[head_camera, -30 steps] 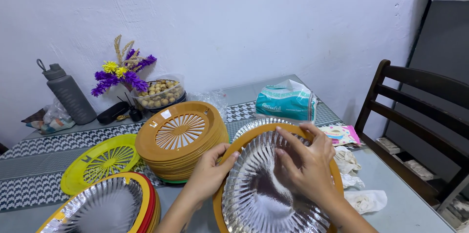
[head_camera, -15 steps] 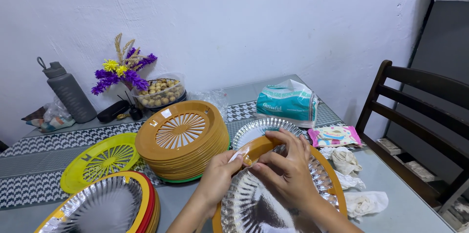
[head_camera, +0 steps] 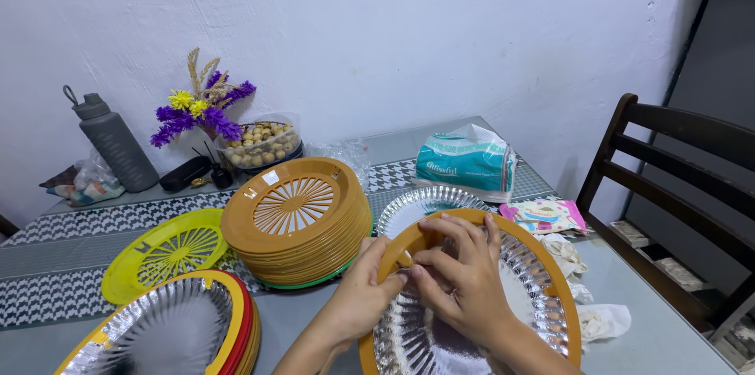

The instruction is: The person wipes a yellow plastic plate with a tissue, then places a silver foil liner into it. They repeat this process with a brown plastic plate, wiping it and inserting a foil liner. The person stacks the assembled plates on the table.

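My left hand (head_camera: 368,294) grips the left rim of an orange plastic plate holder (head_camera: 568,320) in front of me. A silver foil plate (head_camera: 409,340) lies inside that holder, and my right hand (head_camera: 462,274) presses down on the foil with its fingers curled near the rim. Behind the holder the edge of another silver foil plate (head_camera: 417,204) lies flat on the table. A tall stack of orange plate holders (head_camera: 297,219) stands just left of my hands.
A yellow plate holder (head_camera: 161,253) and a foil-lined stack of holders (head_camera: 169,334) sit at the left. At the back are a grey bottle (head_camera: 112,141), purple and yellow flowers (head_camera: 200,110), a bowl of nuts (head_camera: 262,143) and a tissue pack (head_camera: 465,163). A dark chair (head_camera: 676,178) stands at the right.
Both hands have drawn together toward the left rim of the foil-lined holder. My right hand has moved from the plate's middle to its near-left edge.
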